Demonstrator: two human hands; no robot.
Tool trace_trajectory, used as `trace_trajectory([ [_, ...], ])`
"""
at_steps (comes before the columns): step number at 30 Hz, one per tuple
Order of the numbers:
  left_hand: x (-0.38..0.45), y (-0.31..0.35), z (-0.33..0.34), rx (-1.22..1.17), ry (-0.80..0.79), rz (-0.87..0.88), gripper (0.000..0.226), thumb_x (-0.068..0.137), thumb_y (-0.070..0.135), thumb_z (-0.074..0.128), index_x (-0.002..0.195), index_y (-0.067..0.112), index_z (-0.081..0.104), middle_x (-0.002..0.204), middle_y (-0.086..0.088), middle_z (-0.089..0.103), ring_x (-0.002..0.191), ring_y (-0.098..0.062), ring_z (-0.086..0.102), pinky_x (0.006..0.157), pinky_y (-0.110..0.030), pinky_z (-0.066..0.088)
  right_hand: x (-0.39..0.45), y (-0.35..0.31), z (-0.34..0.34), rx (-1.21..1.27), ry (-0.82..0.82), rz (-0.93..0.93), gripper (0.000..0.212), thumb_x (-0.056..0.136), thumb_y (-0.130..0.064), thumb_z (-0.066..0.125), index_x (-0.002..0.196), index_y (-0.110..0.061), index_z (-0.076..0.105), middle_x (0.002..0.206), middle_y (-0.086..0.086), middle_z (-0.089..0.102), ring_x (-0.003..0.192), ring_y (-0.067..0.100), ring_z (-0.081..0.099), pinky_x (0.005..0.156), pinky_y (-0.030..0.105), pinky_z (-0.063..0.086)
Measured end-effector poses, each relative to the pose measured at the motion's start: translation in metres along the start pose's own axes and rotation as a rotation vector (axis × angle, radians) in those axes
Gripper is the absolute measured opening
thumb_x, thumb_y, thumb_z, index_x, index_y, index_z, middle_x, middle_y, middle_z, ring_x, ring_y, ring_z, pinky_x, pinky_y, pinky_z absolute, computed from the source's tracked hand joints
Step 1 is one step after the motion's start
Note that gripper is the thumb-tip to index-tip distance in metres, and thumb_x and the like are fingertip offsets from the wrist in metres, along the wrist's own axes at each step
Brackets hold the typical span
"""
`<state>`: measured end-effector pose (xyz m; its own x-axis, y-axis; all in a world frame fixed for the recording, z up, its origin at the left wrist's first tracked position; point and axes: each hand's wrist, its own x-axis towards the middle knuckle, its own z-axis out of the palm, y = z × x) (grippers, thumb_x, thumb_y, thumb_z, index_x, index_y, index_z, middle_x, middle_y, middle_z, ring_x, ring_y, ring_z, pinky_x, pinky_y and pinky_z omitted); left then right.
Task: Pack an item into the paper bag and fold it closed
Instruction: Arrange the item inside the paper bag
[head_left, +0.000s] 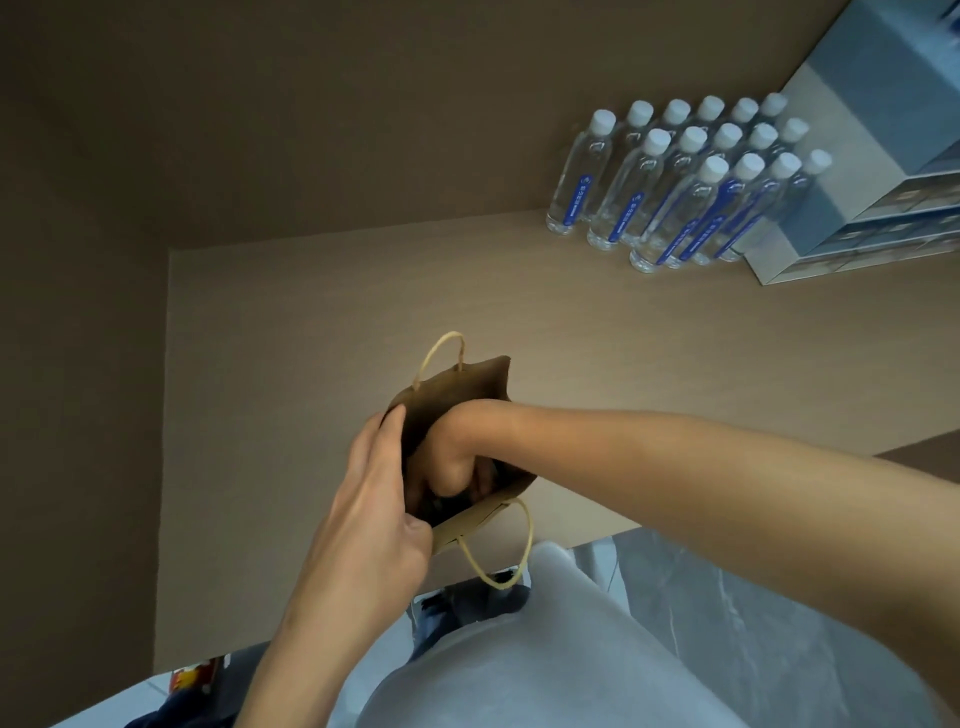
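A small brown paper bag (457, 395) with twisted rope handles stands open above the brown table (311, 338), near its front edge. My left hand (379, 499) grips the bag's left rim, thumb on the near side. My right hand (454, 467) reaches down inside the bag's mouth, past the wrist; its fingers are mostly hidden in the dark interior. Whether it holds an item there I cannot tell. One handle arches over the far rim, the other (511, 551) hangs toward me.
Several clear water bottles (675, 182) with white caps and blue labels stand at the back right of the table. Stacked grey-blue boxes (857, 156) sit to their right. A brown wall rises behind. Marble floor (727, 597) shows below the table edge.
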<state>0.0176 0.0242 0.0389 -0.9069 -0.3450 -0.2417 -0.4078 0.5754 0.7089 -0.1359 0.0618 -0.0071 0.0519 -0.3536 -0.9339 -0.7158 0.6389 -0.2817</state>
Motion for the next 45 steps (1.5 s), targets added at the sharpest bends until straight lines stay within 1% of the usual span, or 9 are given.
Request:
trace_trajectory([
  [5,-0.001,-0.002,0.001,-0.012,0.002,0.014,0.096,0.076,-0.005,0.056,0.149,0.034,0.007,0.146,0.026,0.012,0.092,0.021,0.02,0.061,0.01,0.027,0.013,0.004,-0.005,0.127,-0.029,0.136,0.016,0.094,-0.019,0.051,0.082,-0.009,0.053,0.084,0.015,0.064,0.058,0.022,0.07,0.045,0.028,0.055],
  [11,0.002,-0.002,0.003,-0.039,0.0,0.02,0.095,0.074,-0.006,0.055,0.149,0.031,0.01,0.147,0.023,0.015,0.093,0.031,0.019,0.066,0.013,0.023,0.019,0.012,-0.002,0.327,-0.008,0.114,0.016,0.095,-0.019,0.055,0.104,-0.007,0.059,0.108,0.017,0.062,0.073,0.026,0.071,0.052,0.029,0.058],
  [15,0.004,-0.003,0.002,-0.027,0.014,0.023,0.094,0.075,-0.005,0.056,0.15,0.031,0.011,0.148,0.023,0.014,0.095,0.026,0.019,0.068,0.011,0.025,0.012,0.009,-0.007,0.524,0.019,0.035,0.015,0.092,-0.01,0.059,0.102,-0.005,0.068,0.11,0.016,0.068,0.094,0.029,0.065,0.078,0.036,0.059],
  [21,0.005,0.0,-0.001,-0.03,0.038,0.005,0.095,0.075,-0.003,0.057,0.15,0.033,0.01,0.151,0.021,0.013,0.103,0.014,0.026,0.083,-0.017,0.031,-0.002,0.003,-0.006,0.649,0.048,-0.004,0.03,0.094,-0.004,0.05,0.122,0.0,0.06,0.121,0.02,0.062,0.107,0.034,0.063,0.091,0.039,0.054],
  [25,0.003,0.002,-0.001,-0.023,0.043,0.012,0.093,0.076,-0.002,0.056,0.15,0.032,0.01,0.152,0.02,0.012,0.115,0.004,0.028,0.087,-0.02,0.032,-0.012,0.006,-0.006,0.677,0.097,0.045,0.033,0.096,-0.009,0.05,0.127,0.0,0.056,0.13,0.023,0.056,0.098,0.034,0.066,0.082,0.039,0.058],
  [30,0.0,0.005,0.001,-0.003,0.056,0.015,0.092,0.077,0.0,0.055,0.149,0.034,0.008,0.152,0.023,0.009,0.116,-0.008,0.034,0.082,-0.021,0.034,-0.026,0.017,-0.005,0.488,0.18,0.312,0.021,0.097,-0.004,0.051,0.112,0.009,0.057,0.106,0.023,0.066,0.078,0.027,0.069,0.055,0.026,0.059],
  [36,-0.002,0.01,0.005,0.016,0.05,0.018,0.092,0.077,0.001,0.054,0.148,0.033,0.006,0.153,0.022,0.006,0.12,-0.022,0.043,0.083,-0.025,0.038,-0.028,0.02,0.001,0.75,0.149,0.384,0.038,0.1,-0.007,0.046,0.135,0.005,0.04,0.138,0.029,0.042,0.115,0.042,0.058,0.08,0.035,0.058],
  [39,-0.001,0.01,0.004,0.015,0.058,0.024,0.092,0.075,0.0,0.054,0.149,0.03,0.009,0.154,0.019,0.009,0.12,-0.021,0.041,0.084,-0.024,0.035,-0.024,0.018,0.004,0.821,0.153,0.385,0.042,0.102,-0.008,0.042,0.14,0.006,0.034,0.138,0.028,0.046,0.116,0.036,0.061,0.089,0.039,0.056],
  [45,-0.003,0.01,0.004,0.007,0.039,0.012,0.094,0.077,0.0,0.055,0.15,0.031,0.005,0.153,0.022,0.006,0.121,-0.022,0.044,0.086,-0.026,0.042,-0.022,0.007,0.013,0.649,0.253,0.226,0.036,0.099,-0.013,0.049,0.13,0.005,0.047,0.115,0.022,0.063,0.091,0.028,0.07,0.072,0.034,0.06],
])
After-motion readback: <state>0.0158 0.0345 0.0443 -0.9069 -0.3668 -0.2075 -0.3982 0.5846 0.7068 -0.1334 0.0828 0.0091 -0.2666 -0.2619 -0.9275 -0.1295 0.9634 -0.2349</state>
